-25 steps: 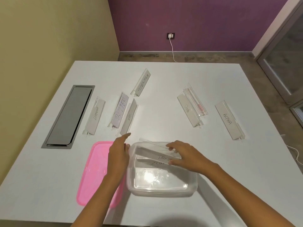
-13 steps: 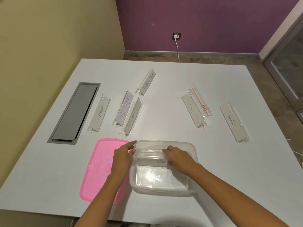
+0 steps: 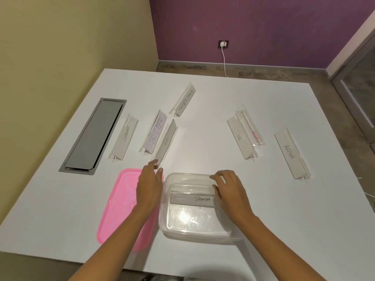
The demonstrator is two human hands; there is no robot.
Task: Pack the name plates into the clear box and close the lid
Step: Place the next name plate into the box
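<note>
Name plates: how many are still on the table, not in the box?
7. On the left: ELEPHANT, BUTTER, a faintly lettered plate close beside it, and SUPERMAN farther back. On the right: DOG, a clear plate right beside it, and ALPHA farthest right. None seem hidden.

lid (image 3: 119, 207) left of box (image 3: 199, 230); plate (image 3: 192, 199) in box; other plates (image 3: 160, 131) behind

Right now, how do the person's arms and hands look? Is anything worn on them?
The left forearm and right forearm are bare to the picture's edge: no sleeves, watch or bracelet. The left hand and right hand wear no gloves, and I see no rings.
</note>
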